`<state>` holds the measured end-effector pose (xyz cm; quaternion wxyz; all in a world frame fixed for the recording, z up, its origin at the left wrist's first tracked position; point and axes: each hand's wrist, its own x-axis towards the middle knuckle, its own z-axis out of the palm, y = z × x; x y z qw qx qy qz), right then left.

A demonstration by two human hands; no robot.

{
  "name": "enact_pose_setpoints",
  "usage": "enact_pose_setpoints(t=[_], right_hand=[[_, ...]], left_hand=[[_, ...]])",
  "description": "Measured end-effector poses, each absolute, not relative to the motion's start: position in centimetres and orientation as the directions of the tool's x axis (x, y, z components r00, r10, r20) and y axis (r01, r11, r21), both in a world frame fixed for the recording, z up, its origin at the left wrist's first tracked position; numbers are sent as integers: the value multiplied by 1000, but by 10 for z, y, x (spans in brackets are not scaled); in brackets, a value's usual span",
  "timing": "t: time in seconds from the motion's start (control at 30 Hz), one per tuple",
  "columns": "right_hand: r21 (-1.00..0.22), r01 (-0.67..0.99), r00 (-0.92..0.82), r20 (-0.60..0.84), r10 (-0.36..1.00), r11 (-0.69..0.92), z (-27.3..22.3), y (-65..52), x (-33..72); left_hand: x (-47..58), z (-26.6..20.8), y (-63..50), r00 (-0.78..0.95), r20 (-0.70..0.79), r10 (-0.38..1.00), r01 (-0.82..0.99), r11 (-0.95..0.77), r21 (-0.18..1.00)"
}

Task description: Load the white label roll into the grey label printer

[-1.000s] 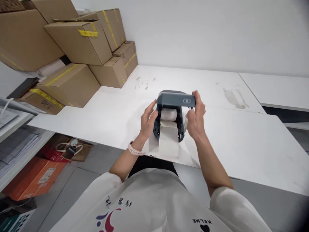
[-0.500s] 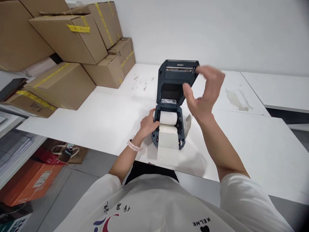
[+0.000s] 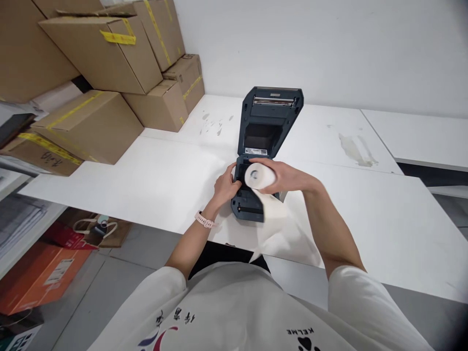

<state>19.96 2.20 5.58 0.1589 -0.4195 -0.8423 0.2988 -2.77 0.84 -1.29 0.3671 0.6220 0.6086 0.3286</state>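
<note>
A dark label printer (image 3: pixel 249 207) stands on the white table with its lid (image 3: pixel 268 114) swung up and back. My right hand (image 3: pixel 285 176) is closed around a white label roll (image 3: pixel 258 175), which is tilted with its round end facing left, above the printer's bay. From the roll a loose strip of labels (image 3: pixel 274 214) trails down toward the table's front edge. My left hand (image 3: pixel 225 187) grips the printer's left side, thumb over the rim and fingers along the outer wall. The roll and my right hand hide part of the bay.
Taped cardboard boxes (image 3: pixel 91 126) are stacked on the table's left end, against the white wall (image 3: pixel 310 48). The white table (image 3: pixel 164 180) has worn patches. Below left, an orange box (image 3: pixel 54 273) and bags (image 3: pixel 98 229) stand on the floor.
My right hand has come down from beside the raised lid and taken hold of the label roll, lifting it out of the bay and tilting it. My left hand stays on the printer.
</note>
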Motion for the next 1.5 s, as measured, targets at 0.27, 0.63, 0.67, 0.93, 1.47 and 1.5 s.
enact_pose_setpoints(t=[0.27, 0.63, 0.67, 0.93, 1.47, 1.5], right_hand=[[-869, 374, -240, 246, 939, 323, 26, -55, 334], [-965, 259, -157, -8, 988, 33, -44, -30, 395], [-968, 239, -154, 46, 987, 82, -34, -24, 402], [-816, 575, -434, -235, 869, 66, 11, 84, 379], [-596, 617, -751, -252, 610, 514, 105, 46, 264], [-504, 652, -738, -253, 626, 566, 103, 44, 244]], left_hand=[[-26, -22, 7, 34, -10, 999, 424, -6, 905], [-25, -25, 8, 40, 1, 999, 410, -17, 912], [-25, -26, 9, 32, 1, 999, 394, -14, 919], [-21, -26, 8, -27, -26, 999, 297, 33, 954], [-19, -31, 9, -29, 4, 1000, 206, 2, 979], [-20, -32, 9, -24, 8, 1000, 210, -2, 978]])
